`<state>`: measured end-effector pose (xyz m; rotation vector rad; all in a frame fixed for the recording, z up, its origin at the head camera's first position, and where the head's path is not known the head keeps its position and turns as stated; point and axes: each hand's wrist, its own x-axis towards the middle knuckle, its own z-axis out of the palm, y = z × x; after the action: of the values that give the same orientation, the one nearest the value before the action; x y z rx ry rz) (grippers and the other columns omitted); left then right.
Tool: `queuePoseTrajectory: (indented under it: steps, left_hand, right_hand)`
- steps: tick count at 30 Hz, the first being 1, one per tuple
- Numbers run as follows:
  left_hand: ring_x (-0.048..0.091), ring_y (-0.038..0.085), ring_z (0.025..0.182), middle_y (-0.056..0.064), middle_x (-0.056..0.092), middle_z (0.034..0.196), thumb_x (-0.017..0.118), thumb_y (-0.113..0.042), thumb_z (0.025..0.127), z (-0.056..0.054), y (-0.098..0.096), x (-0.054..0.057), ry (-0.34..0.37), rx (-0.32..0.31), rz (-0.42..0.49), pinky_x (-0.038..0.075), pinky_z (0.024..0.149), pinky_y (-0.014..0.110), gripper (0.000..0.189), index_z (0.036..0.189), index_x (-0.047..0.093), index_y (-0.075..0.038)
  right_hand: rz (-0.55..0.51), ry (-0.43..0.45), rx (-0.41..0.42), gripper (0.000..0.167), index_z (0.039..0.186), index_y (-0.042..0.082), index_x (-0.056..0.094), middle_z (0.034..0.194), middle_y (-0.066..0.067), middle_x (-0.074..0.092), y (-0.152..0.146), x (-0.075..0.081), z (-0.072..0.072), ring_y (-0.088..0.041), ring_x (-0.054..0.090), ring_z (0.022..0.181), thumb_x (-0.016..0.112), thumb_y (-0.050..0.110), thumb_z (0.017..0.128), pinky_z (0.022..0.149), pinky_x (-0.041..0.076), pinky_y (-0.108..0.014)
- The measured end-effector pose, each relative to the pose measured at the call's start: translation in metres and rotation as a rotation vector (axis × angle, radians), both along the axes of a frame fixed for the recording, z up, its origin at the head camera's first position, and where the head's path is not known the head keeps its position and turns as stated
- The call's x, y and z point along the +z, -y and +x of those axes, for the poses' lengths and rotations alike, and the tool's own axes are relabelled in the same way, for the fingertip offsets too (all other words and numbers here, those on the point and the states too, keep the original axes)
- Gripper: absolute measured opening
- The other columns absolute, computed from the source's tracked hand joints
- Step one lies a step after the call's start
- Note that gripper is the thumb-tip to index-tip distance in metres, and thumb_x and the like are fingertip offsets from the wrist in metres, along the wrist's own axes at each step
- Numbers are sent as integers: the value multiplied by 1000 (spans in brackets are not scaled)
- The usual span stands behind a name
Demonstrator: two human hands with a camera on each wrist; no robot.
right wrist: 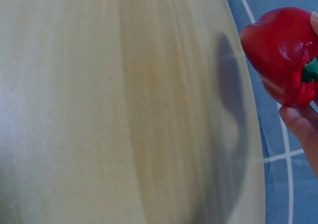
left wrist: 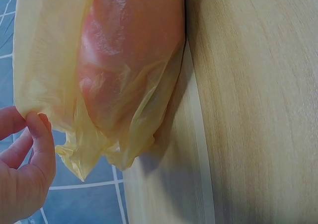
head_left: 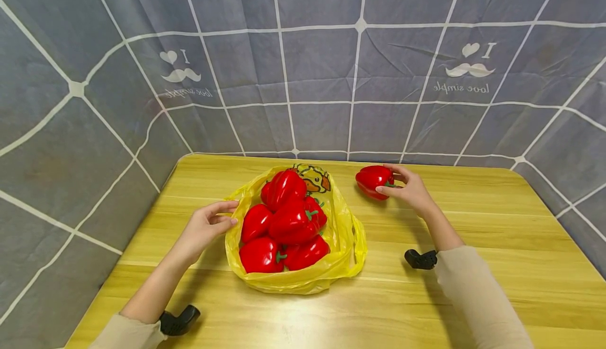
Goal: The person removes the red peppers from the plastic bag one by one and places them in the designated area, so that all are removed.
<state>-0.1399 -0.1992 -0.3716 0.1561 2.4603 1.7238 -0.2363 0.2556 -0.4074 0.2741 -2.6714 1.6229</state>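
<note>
With my left hand [head_left: 205, 229], left of centre in the head view, I pinch the rim of the yellow bag [head_left: 293, 284] between thumb and fingers; the left wrist view shows the thin film caught at my fingertips, at the left edge of the frame. The bag sits in the middle of the frame, its mouth spread wide, with several red peppers [head_left: 292, 223] heaped inside, some with green stems showing. A duck print [head_left: 316, 179] shows at the bag's upper edge, and a handle loop lies out at its right.

My right hand [head_left: 411, 188], right of centre, holds another pepper [head_left: 371, 181] around its stem end, thumb on the near side and fingers on the far side. This one is outside the bag, to its upper right and apart from it. In the right wrist view it is at the upper right, its shadow lying apart from it on the wooden surface [head_left: 511, 243]. Behind everything, a grey cloth [head_left: 322, 70] with white lines fills the upper frame.
</note>
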Motion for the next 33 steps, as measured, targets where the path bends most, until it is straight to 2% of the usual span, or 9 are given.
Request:
queuePoseTrajectory:
  steps: [3, 9, 14, 33]
  left_hand:
    - [58, 10, 89, 24, 51, 122, 62, -5, 87, 0, 0, 0, 4, 6, -2, 49, 76, 19, 44, 128, 51, 7]
    - [58, 11, 89, 24, 51, 121, 63, -6, 88, 0, 0, 1, 1, 4, -4, 49, 76, 20, 44, 128, 50, 7]
    - [58, 11, 89, 24, 51, 122, 63, -6, 88, 1, 1, 1, 6, 6, 4, 49, 75, 19, 45, 128, 50, 7]
    - [58, 12, 89, 25, 52, 122, 62, -5, 88, 1, 0, 2, -5, 8, 14, 49, 75, 19, 44, 128, 50, 8]
  right_hand:
    - [-5, 0, -2, 67, 137, 5, 43, 133, -17, 47, -1, -6, 0, -38, 46, 118, 74, 19, 80, 87, 45, -35]
    - [-20, 34, -30, 68, 139, 3, 40, 137, -20, 42, -3, -15, -2, -40, 43, 121, 72, 18, 82, 95, 40, -50]
    - [-48, 77, -72, 69, 142, 5, 35, 141, -22, 37, -6, -21, -5, -42, 37, 126, 70, 20, 85, 99, 36, -54]
    - [-135, 122, -121, 71, 143, 10, 33, 146, -17, 32, 4, -25, -31, -39, 33, 129, 70, 23, 84, 101, 35, -51]
